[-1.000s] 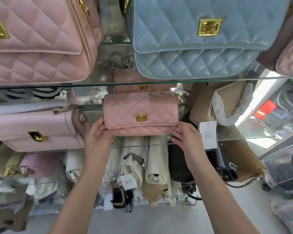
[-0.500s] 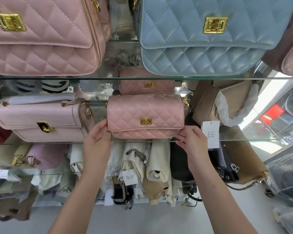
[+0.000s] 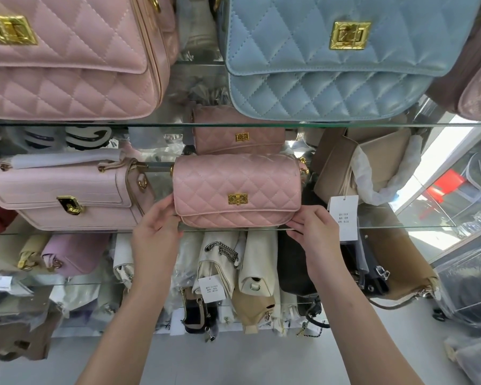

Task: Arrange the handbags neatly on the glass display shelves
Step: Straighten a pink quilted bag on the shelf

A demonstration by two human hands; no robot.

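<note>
- The left hand (image 3: 156, 226) reaches up from a bare forearm, palm turned inward. Its thumb lies against the left end of a small pink bag (image 3: 236, 190), and its fingers curl under the lower left corner.
- The right hand (image 3: 314, 234) mirrors it from the other side, wrist bent back. Its fingertips are bunched and pinch the bag's bottom edge at the right corner.
- Between the two hands, the small pink bag sits upright at the front edge of the middle glass shelf (image 3: 406, 226), its gold clasp facing out.
- Right behind it is a matching pink shape (image 3: 239, 134); I cannot tell whether it is a second bag or a reflection.
- Just to the left on the same shelf stands a pale pink bag (image 3: 61, 195) with a gold lock, close to the left hand.
- To the right, a beige bag (image 3: 372, 165) leans back with white wrapping, and its paper tag (image 3: 343, 215) hangs beside the right hand.
- On the upper glass shelf (image 3: 95, 124) sit a large pink quilted bag (image 3: 67, 65) and a blue quilted bag (image 3: 331, 73).
- Below the hands, cream bags (image 3: 222, 262), a lilac bag (image 3: 75, 257) and a tan bag (image 3: 400, 270) are packed together.
</note>
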